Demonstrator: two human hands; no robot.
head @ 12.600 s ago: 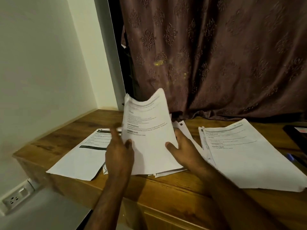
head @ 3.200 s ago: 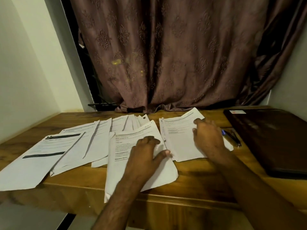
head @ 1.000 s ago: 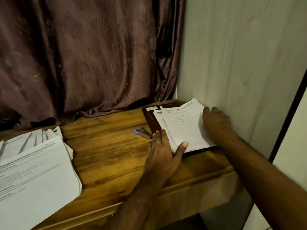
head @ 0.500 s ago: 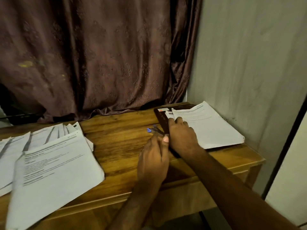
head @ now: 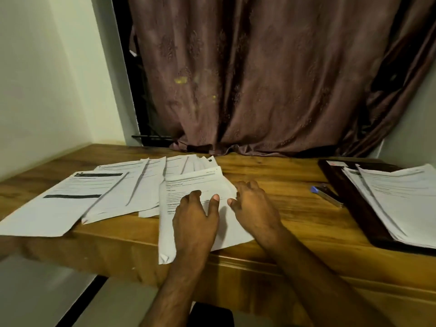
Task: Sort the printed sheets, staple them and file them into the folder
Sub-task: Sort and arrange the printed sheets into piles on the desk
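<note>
Back at the loose sheets

Your left hand (head: 195, 218) presses flat, fingers spread, on the front stack (head: 188, 185); your right hand (head: 253, 204) has left the folder (head: 342, 185), stapler (head: 326, 195) untouched between.

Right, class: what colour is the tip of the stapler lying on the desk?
Blue: the stapler has a blue end, the rest dark metal. The head view shows it.

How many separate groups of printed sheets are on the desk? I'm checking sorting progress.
3: a fanned spread at left, a stack under both hands at centre, and a pile on the dark folder at right. Overlaps may hide more.
</note>
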